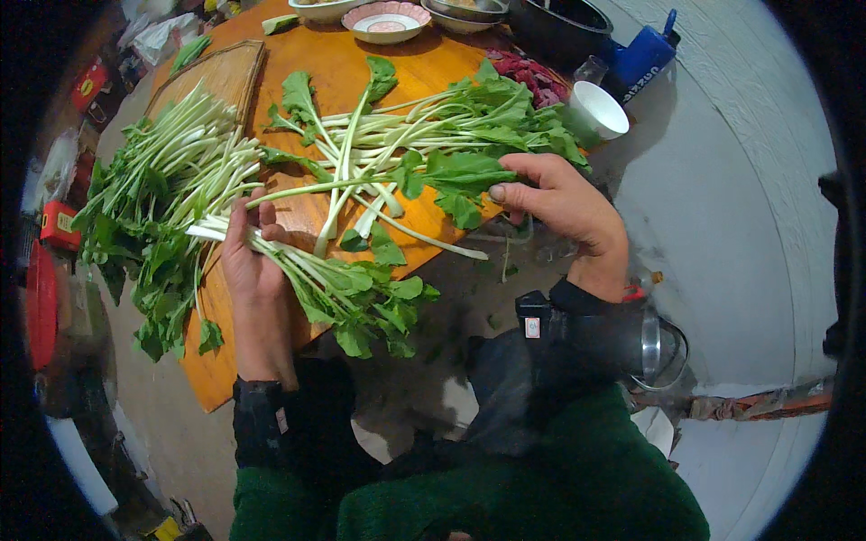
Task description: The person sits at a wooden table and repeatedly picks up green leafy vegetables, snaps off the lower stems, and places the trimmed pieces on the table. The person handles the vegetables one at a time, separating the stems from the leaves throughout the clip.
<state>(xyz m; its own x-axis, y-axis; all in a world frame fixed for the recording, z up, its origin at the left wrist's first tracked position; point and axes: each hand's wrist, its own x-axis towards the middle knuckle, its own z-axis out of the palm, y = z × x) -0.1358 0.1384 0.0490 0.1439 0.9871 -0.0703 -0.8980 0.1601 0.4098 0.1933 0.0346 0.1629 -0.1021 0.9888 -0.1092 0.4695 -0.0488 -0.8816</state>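
Observation:
My left hand (259, 284) is closed round a small bunch of leafy greens (356, 287), its pale stem ends pointing left and its leaves hanging over the table edge. Between my right thumb and fingers is the leafy tip of a single green stalk (361, 182); my right hand (573, 207) holds it stretched across to my left fingertips. Beyond it, a heap of greens (433, 126) lies with leaves to the right. Another heap (167, 171) spreads on the left, its leaves drooping over the table's side. A few loose stalks cross in the middle.
The orange wooden table (329, 68) bears a woven tan board (216, 77) at far left. Along the far edge stand a pink-rimmed plate (386, 20), metal bowls (465, 13) and a black pot (564, 32). A white bowl (600, 110) and a blue container (645, 59) are at right.

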